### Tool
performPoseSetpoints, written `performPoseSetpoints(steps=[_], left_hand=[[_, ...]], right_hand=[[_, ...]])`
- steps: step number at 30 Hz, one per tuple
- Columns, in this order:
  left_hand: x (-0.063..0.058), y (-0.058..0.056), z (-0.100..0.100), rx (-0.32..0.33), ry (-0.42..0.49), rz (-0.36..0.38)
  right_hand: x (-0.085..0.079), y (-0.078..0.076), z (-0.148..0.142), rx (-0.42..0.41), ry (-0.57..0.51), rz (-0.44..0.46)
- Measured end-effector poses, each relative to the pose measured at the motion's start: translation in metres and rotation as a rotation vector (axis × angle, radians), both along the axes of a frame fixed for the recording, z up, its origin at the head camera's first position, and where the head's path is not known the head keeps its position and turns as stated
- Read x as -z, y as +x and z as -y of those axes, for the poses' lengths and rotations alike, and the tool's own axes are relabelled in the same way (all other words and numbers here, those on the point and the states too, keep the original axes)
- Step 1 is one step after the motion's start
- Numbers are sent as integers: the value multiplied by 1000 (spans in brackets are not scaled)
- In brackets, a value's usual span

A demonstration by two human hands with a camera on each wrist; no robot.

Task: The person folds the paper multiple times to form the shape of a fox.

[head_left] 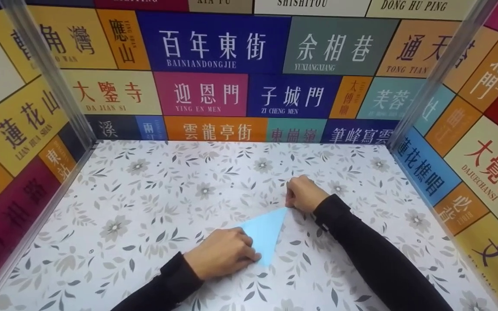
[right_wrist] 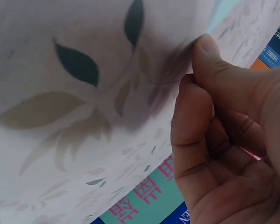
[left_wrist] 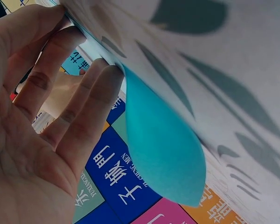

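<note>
A folded sheet of light blue paper [head_left: 265, 235] lies on the floral-patterned surface, a pointed corner towards the upper right. My left hand [head_left: 225, 252] rests on its lower left part, fingertips pressing it down. In the left wrist view those fingers are only slightly bent, and a blue flap of the paper [left_wrist: 163, 144] curves beside them. At the upper right corner of the paper is my right hand [head_left: 305, 193], its fingers curled. The right wrist view shows the right thumb [right_wrist: 228, 70] touching down beside the paper's tip, with nothing visible between thumb and forefinger.
A white covering with grey leaves and flowers [head_left: 145, 207] spreads under the paper. Walls of coloured sign panels [head_left: 214, 43] stand behind and at both sides. Clear upright strips [head_left: 50, 73] mark the corners.
</note>
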State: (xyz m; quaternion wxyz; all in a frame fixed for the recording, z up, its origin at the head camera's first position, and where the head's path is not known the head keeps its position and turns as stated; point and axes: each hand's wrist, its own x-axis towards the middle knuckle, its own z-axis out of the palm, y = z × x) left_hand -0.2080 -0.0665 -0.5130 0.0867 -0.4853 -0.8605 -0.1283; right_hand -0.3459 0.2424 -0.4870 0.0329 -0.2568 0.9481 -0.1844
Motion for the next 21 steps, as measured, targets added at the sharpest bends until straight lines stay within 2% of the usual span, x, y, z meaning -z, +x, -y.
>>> performPoseSetpoints(steps=[9,16,21], left_hand=[[1,0,-1,1,6,13],[1,-1,0,-3,-1,-17],[1,-2,0,-4,-17,-10]], right_hand=[[2,5,-5,-10,-56,-23],[-7,13,1,-12,-105,-16],[-13,24,9,-41,-143,-73]])
